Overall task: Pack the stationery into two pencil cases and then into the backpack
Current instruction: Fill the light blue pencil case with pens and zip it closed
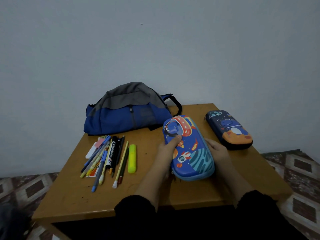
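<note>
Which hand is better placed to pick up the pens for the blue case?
Probably the left hand: the pens lie on its side of the blue case. The right hand is across the case and could steady it.

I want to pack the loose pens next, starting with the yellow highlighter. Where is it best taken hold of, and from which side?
Take the yellow highlighter by its middle, coming from above with thumb and fingers across its short width. It lies flat on the table, lengthways away from the person, a little apart on the right edge of the pen pile, so its right side is free. The left hand, nearest, now holds the blue pencil case.
</note>
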The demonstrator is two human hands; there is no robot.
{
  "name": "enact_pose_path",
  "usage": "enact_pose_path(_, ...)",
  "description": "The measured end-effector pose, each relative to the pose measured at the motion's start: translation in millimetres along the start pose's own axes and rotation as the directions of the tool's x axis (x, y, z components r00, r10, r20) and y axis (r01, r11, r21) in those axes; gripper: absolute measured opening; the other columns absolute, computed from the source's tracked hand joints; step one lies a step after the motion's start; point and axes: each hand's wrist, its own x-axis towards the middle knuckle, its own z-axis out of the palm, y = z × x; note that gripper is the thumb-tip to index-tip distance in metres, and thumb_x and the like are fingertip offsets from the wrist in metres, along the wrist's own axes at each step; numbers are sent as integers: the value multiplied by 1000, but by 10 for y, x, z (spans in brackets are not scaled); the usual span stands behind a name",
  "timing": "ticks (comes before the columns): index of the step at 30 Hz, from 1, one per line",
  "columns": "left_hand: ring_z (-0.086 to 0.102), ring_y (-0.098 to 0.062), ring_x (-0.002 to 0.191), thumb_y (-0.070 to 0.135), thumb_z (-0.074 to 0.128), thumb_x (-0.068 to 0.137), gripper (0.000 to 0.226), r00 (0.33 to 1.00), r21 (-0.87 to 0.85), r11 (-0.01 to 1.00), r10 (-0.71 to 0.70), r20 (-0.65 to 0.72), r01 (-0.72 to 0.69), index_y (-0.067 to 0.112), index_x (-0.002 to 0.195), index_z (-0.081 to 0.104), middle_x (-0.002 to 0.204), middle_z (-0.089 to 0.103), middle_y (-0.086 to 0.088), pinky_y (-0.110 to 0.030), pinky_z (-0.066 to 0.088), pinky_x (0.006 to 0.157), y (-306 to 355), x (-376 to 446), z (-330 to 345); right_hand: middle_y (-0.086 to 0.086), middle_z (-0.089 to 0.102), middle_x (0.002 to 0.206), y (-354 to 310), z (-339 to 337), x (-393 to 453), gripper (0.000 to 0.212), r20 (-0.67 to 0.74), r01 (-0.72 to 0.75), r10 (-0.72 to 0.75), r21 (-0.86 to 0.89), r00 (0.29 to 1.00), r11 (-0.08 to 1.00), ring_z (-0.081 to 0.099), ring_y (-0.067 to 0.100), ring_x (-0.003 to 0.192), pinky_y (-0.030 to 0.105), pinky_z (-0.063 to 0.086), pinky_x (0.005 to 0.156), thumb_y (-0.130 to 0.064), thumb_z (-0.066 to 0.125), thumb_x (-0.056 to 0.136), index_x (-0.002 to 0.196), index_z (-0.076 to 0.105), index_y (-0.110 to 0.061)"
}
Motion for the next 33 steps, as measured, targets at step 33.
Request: enact_pose_path(33, 68, -25, 81, 32, 74, 81, 37, 866, -173, 979, 10, -499, -110, 10, 105, 57, 98, 69, -10, -27, 53, 55, 204, 142, -13, -13, 58, 71, 54, 356, -605, 22, 135, 271, -242, -635, 961, 724, 55, -5, 77, 14, 42, 59, -27, 68, 87, 69, 58, -35)
